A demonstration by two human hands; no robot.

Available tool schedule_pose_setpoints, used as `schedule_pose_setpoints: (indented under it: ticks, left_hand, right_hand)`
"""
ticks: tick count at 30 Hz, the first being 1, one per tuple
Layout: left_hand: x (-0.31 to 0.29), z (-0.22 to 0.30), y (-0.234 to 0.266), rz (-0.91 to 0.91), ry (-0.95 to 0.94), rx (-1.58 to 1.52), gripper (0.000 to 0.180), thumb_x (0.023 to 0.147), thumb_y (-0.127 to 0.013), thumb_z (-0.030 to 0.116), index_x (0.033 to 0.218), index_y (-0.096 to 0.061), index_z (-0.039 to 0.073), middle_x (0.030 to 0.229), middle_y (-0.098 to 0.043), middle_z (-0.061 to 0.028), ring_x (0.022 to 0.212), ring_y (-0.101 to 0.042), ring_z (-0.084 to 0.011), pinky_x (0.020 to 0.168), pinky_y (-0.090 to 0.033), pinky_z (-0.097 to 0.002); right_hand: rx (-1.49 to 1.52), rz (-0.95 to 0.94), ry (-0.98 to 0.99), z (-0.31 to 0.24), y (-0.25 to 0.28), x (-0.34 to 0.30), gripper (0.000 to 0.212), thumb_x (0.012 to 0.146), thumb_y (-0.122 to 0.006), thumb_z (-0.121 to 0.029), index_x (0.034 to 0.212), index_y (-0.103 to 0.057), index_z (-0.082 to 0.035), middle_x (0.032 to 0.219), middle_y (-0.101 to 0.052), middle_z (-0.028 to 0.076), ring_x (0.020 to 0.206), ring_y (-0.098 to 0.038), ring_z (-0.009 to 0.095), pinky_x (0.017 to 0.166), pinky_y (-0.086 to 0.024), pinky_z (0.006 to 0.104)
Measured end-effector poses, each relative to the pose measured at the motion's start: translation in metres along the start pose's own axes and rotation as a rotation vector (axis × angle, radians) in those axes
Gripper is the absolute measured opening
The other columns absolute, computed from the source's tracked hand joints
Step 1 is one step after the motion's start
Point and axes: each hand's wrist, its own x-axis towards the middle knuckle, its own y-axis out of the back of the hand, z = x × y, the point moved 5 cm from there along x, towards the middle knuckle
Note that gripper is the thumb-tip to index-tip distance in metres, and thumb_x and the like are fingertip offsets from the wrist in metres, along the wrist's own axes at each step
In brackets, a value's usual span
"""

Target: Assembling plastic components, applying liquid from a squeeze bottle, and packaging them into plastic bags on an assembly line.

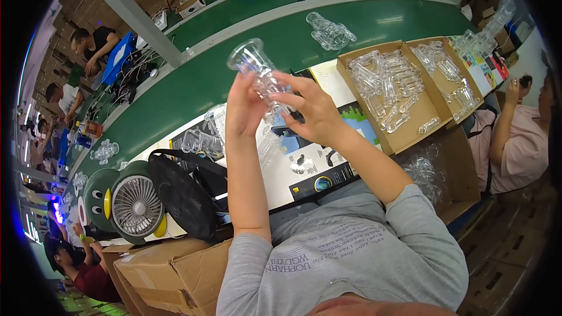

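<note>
Above the worktable, a clear see-through part (261,70) with a wide flared round rim is held tilted, the rim pointing up and away to the left. My left hand (246,100) is closed around its middle, just below the rim. The fingers of my right hand (313,108) are bent against its lower end from the right. Below my hands, more clear parts (202,142) lie on the table beside my left forearm. Part of the held piece is hidden behind my fingers.
Open cardboard trays (386,90) of clear tubes stand to the right, with a box of clear parts (426,169) lower down. A green conveyor (205,82) carries a clear part (329,32). At left are a black pouch (181,193) and penguin-shaped fan (137,208). People sit nearby.
</note>
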Motion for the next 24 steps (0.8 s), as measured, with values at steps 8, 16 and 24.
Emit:
schedule_pose_setpoints:
  ticks: [8,16,24]
  left_hand:
    - [0.014,0.050,0.022,0.243,-0.241,-0.132,0.037,0.088,-0.050,0.021,0.120,-0.044,0.003,0.107,-0.053,-0.0138,0.104,-0.052,-0.0279,0.088,-0.043,-0.0431]
    - [0.006,0.070,0.023,0.211,-0.268,-0.075,0.048,0.085,-0.043,0.019,0.129,-0.035,0.003,0.106,-0.051,-0.0151,0.105,-0.050,-0.0313,0.086,-0.042,-0.0433]
    - [0.013,0.065,0.031,0.122,-0.199,0.000,0.044,0.087,-0.045,0.022,0.128,-0.036,0.008,0.097,-0.056,-0.0074,0.092,-0.056,-0.0228,0.080,-0.044,-0.0362]
  right_hand:
    - [-0.440,-0.226,-0.630,0.075,-0.022,-0.069,0.052,0.073,-0.067,-0.022,0.119,-0.048,-0.008,0.116,-0.049,0.014,0.106,-0.048,0.032,0.085,-0.044,0.0404]
    - [-0.473,-0.235,-0.689,0.090,-0.038,-0.085,0.046,0.077,-0.063,-0.023,0.119,-0.049,-0.007,0.102,-0.055,0.016,0.091,-0.056,0.029,0.080,-0.046,0.0371]
    - [1.223,0.488,-1.353,0.133,-0.035,-0.081,0.027,0.091,-0.049,-0.021,0.109,-0.048,-0.002,0.094,-0.058,0.010,0.077,-0.058,0.017,0.062,-0.048,0.0279]
